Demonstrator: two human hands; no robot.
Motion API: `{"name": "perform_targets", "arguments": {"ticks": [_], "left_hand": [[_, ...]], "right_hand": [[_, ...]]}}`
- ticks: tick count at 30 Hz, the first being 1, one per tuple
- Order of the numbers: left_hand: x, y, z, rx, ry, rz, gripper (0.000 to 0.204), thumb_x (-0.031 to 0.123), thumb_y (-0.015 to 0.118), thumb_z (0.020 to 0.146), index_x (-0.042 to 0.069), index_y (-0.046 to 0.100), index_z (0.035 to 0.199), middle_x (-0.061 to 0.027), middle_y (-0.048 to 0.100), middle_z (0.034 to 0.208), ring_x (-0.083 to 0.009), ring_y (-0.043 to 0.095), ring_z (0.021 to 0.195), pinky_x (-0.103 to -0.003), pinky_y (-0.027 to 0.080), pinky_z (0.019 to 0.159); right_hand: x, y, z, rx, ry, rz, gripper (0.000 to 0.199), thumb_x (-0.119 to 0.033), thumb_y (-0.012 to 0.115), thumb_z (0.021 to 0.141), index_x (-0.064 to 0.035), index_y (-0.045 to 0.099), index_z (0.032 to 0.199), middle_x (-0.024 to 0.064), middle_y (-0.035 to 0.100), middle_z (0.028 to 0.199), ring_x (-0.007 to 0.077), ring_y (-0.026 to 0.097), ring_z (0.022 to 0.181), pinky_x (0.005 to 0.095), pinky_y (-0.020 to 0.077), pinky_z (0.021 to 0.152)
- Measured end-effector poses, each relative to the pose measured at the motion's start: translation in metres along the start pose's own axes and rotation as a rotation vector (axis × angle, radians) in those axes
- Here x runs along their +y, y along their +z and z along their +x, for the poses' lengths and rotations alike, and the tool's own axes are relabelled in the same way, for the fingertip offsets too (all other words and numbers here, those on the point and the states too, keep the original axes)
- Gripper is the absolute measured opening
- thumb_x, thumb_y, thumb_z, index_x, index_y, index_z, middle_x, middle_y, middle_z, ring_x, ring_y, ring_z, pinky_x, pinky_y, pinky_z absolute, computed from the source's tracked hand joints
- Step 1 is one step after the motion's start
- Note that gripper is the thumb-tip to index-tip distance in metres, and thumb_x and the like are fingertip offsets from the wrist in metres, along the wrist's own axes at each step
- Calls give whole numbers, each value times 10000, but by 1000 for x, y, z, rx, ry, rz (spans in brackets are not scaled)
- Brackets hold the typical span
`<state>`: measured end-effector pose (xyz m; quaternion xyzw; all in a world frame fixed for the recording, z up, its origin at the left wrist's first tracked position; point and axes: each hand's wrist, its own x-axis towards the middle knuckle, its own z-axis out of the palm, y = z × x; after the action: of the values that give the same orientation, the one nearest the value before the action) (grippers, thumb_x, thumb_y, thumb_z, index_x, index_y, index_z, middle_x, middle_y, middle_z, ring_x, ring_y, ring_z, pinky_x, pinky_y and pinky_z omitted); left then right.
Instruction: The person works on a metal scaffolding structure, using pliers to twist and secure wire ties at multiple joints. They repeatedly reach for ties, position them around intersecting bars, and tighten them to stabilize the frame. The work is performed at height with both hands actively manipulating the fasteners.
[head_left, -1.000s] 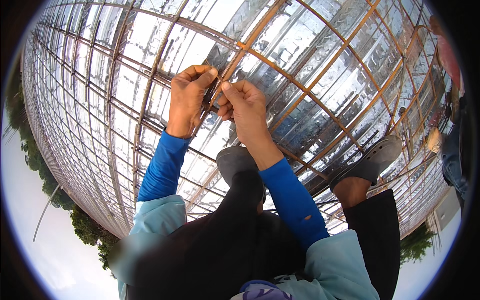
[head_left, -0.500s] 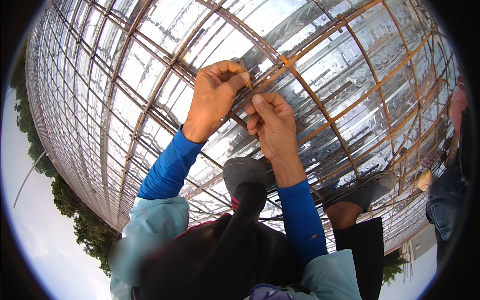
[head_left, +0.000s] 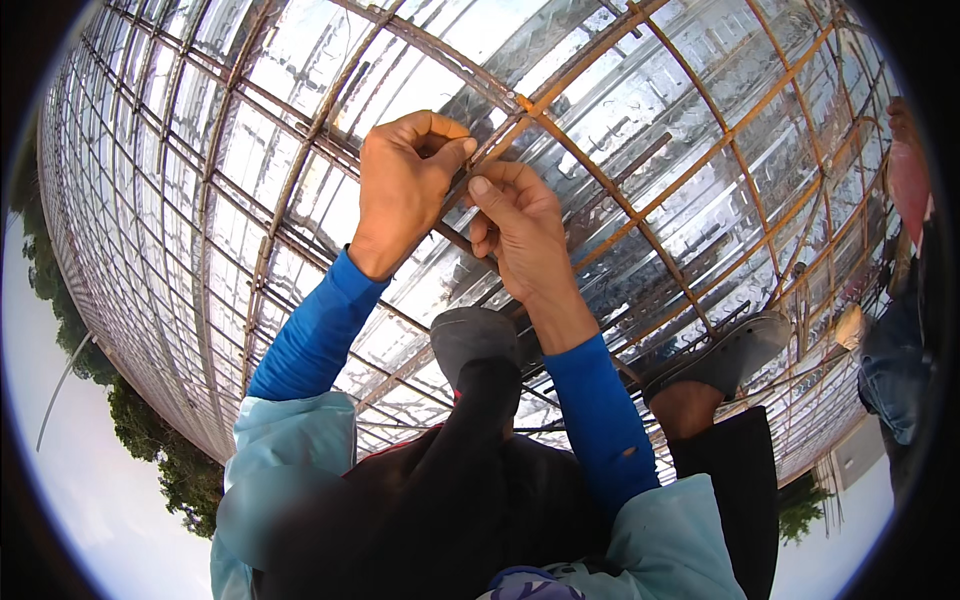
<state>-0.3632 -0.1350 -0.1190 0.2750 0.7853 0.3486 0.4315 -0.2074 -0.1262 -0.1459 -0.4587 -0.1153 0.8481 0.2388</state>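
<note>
My left hand (head_left: 405,190) is closed in a pinch, thumb and forefinger meeting beside a rusty rebar (head_left: 500,140). A thin brownish wire shows at these fingertips in the earlier picture; now it is barely visible. Close by on the right, my right hand (head_left: 520,230) also pinches thumb against forefinger, its other fingers curled. Whatever lies in that pinch is too small to make out. Both hands are just above the steel mesh, below a crossing of bars (head_left: 525,105).
Shiny, ribbed metal sheeting (head_left: 430,75) lies under the rebar grid. My dark shoes (head_left: 475,338) rest on the bars. At the right edge stands another person in jeans (head_left: 893,375). Trees (head_left: 160,430) show beyond the left edge.
Both hands and the mesh have shifted slightly left and up in the picture as the view moved. The hands stay close together, fingers still pinched.
</note>
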Motion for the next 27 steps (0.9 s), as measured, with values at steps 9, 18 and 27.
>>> {"name": "perform_targets", "arguments": {"ticks": [9, 18, 27], "left_hand": [[0, 1, -9, -111, 88, 103, 204, 70, 644, 1042, -64, 775, 1123, -90, 741, 975, -119, 642, 863, -300, 521, 779], [-6, -16, 2, -310, 174, 165, 257, 95, 583, 1025, -34, 733, 1189, -143, 616, 1049, -237, 626, 947, -356, 497, 855], [-7, -12, -5, -296, 77, 61, 244, 110, 543, 1079, -21, 723, 1180, -29, 655, 879, -90, 563, 775, -258, 447, 690]], "right_hand": [[-2, 3, -2, 44, -47, -58, 399, -78, 798, 972, 4, 592, 1304, 47, 666, 904, 69, 606, 569, 223, 470, 432], [0, 2, 1, 86, -213, -383, 630, -119, 813, 952, -27, 556, 1520, 138, 609, 1220, 99, 646, 741, 261, 543, 568], [-4, 3, 0, 215, -292, -700, 375, -286, 860, 881, 29, 754, 1056, 232, 704, 940, 329, 707, 888, 441, 552, 777]]}}
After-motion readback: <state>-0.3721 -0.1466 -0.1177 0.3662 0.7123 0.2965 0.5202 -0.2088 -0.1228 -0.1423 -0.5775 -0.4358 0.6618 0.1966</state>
